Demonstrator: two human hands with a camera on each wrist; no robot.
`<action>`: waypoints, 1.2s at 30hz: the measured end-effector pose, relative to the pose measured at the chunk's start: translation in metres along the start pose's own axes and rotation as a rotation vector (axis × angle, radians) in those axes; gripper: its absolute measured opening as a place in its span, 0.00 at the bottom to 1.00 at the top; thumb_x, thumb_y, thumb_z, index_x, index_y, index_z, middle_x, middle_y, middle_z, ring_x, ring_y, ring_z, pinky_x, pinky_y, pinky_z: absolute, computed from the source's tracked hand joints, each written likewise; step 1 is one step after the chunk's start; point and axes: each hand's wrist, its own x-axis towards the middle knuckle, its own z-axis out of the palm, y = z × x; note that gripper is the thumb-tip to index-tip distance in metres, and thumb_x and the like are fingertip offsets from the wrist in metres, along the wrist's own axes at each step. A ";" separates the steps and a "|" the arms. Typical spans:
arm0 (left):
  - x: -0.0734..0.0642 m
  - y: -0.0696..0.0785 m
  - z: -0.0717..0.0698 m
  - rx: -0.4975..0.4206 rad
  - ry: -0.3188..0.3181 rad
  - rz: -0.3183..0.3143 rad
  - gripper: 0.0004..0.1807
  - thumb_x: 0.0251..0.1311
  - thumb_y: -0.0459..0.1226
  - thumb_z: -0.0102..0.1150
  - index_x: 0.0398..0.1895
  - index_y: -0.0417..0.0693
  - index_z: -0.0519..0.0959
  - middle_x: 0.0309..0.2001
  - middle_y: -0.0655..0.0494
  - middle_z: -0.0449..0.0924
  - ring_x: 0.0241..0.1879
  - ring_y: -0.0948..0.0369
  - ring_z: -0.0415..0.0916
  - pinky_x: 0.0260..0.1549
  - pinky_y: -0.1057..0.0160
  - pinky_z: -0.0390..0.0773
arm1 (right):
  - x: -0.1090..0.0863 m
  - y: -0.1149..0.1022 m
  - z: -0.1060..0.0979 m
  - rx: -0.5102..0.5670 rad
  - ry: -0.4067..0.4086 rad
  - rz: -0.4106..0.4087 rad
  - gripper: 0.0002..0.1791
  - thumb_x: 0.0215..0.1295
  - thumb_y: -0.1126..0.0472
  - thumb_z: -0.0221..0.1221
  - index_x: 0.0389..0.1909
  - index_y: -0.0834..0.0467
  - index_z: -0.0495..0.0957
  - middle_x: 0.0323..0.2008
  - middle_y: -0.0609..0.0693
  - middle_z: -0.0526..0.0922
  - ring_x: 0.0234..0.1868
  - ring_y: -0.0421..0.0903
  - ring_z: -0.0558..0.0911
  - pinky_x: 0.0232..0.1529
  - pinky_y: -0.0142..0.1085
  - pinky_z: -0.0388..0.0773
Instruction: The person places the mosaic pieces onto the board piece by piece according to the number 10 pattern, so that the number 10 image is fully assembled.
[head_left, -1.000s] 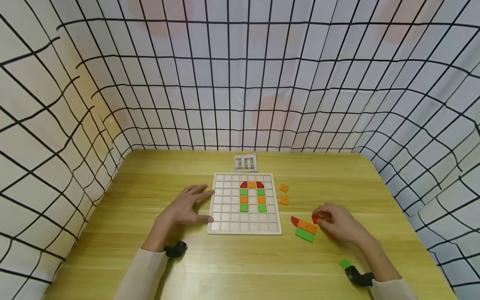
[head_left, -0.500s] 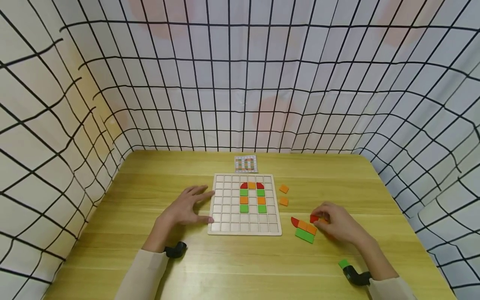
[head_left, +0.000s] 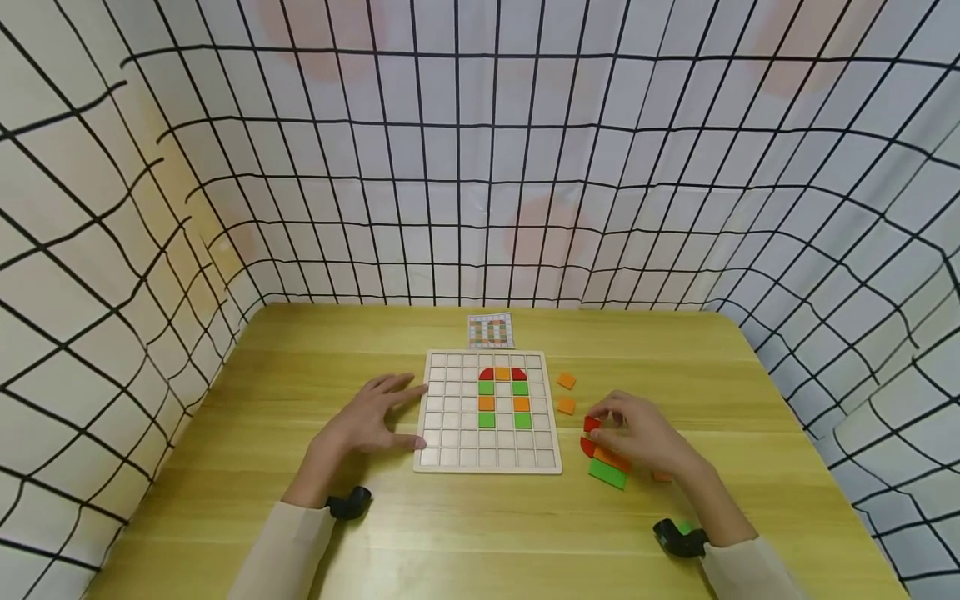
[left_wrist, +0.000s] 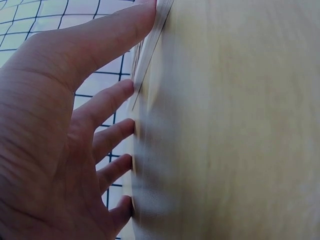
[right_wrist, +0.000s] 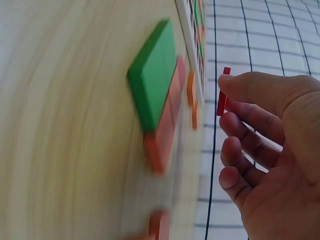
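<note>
A pale wooden grid board [head_left: 453, 437] lies on the table, with red, orange and green tiles set in an arch in its cells. Against the board's left edge, my left hand [head_left: 372, 414] rests with fingers spread and straight, thumb and index fingertip touching the rim. My right hand [head_left: 643, 432] pinches a small red tile [right_wrist: 223, 92] between thumb and fingers, raised off the table. Below that hand lie a red rounded tile [head_left: 587, 447], orange tiles [head_left: 611, 460] and green tiles [head_left: 607, 473] in a cluster, partly covered by it.
Two loose orange tiles [head_left: 566, 381] lie right of the board. A small printed pattern card [head_left: 491, 331] sits behind it. Near the right wrist are a green tile [head_left: 685, 527] and an orange piece [head_left: 662, 477]. A black-lined white curtain [head_left: 495, 192] surrounds the table.
My right hand has lifted the red tile and moved left with it, over the tile cluster towards the board. My left hand has stayed at the board's edge.
</note>
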 end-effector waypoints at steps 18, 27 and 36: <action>0.000 0.002 -0.003 -0.014 -0.006 -0.014 0.50 0.52 0.65 0.70 0.78 0.61 0.66 0.81 0.47 0.56 0.79 0.37 0.50 0.70 0.25 0.57 | 0.038 -0.042 0.042 0.046 -0.111 -0.092 0.09 0.65 0.57 0.70 0.45 0.51 0.86 0.38 0.42 0.80 0.35 0.42 0.74 0.37 0.30 0.73; 0.001 0.001 -0.002 -0.003 -0.011 -0.023 0.51 0.52 0.66 0.70 0.79 0.62 0.65 0.82 0.47 0.55 0.80 0.38 0.49 0.71 0.26 0.56 | 0.045 -0.054 0.052 0.061 -0.158 -0.091 0.10 0.65 0.58 0.69 0.47 0.50 0.87 0.38 0.40 0.81 0.35 0.44 0.74 0.34 0.30 0.71; 0.002 -0.001 -0.001 0.004 -0.018 -0.033 0.51 0.52 0.66 0.70 0.79 0.63 0.65 0.82 0.49 0.54 0.80 0.39 0.48 0.71 0.26 0.56 | 0.047 -0.055 0.057 0.067 -0.154 -0.071 0.09 0.66 0.59 0.68 0.46 0.49 0.87 0.36 0.38 0.78 0.35 0.42 0.73 0.35 0.30 0.72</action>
